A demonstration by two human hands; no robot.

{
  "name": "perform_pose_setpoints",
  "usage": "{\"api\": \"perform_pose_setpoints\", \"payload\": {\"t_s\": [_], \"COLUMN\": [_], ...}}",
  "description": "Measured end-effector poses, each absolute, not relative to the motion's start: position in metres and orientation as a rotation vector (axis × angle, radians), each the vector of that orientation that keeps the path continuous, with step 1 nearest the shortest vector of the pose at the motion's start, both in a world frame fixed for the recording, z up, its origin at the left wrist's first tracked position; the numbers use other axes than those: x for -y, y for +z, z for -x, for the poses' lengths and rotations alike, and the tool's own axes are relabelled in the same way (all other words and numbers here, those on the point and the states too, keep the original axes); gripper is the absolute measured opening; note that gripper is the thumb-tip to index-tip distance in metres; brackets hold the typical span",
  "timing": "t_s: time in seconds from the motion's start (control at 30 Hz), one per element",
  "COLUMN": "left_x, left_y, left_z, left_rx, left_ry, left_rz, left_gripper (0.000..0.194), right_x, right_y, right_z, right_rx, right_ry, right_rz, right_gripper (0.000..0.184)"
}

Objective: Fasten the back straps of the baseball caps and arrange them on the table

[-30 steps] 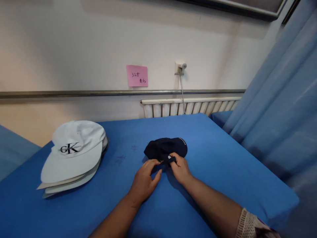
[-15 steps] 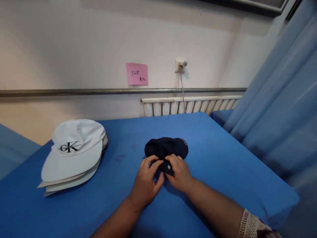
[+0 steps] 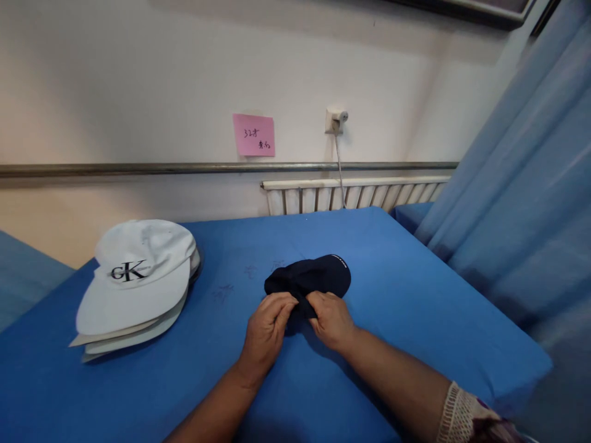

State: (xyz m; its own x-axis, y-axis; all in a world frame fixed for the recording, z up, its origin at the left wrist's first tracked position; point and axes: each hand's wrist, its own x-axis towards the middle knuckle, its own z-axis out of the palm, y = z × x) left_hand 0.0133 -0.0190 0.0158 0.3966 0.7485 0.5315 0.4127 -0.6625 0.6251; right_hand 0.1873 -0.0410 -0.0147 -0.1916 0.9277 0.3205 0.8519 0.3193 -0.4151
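On blue cloth [image 3: 425,295], a navy cap [image 3: 321,275] lies just beyond both hands [image 3: 266,325] [image 3: 332,320] pinching it

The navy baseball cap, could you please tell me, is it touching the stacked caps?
Apart: the head view shows blue tabletop between the navy baseball cap and the stacked caps.

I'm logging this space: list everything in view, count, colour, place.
navy cap: 1, navy, centre
cap stack: 3+, top white, left
table: 1, blue, foreground
marks: several, dark, table
note: 1, pink, wall
socket: 1, white, wall
cord: 1, pale, below socket
rail: 1, grey, wall
radiator: 1, white, behind table
frame: 1+, dark, upper right
curtain: 1, blue, right
cloth: 1, blue, left
surface: 1, blue, beyond table
wall: 1, white, behind
sleeve: 1, cream, purple, right arm
left hand: 1, gripping navy cap
right hand: 1, gripping navy cap
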Motion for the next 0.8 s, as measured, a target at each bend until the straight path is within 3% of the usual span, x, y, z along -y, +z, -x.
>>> {"api": "perform_pose_setpoints", "payload": {"t_s": [0.3,0.6,0.8], "left_x": [0.028,0.020,0.014], "left_y": [0.024,0.030,0.022], "left_z": [-0.013,-0.006,-0.003], "left_rx": [-1.119,-0.952,-0.928], "left_ry": [0.828,0.816,1.026], "left_rz": [-2.537,-1.785,-1.876], "left_gripper": [0.033,0.045,0.023], "right_x": [0.042,0.034,0.034], "right_y": [-0.014,-0.020,-0.021], "right_z": [-0.185,-0.192,-0.195], "right_rx": [2.094,1.991,1.884], "right_ry": [0.159,0.321,0.451], "right_rz": [1.627,1.577,1.458], "right_gripper": [0.010,0.012,0.015]}}
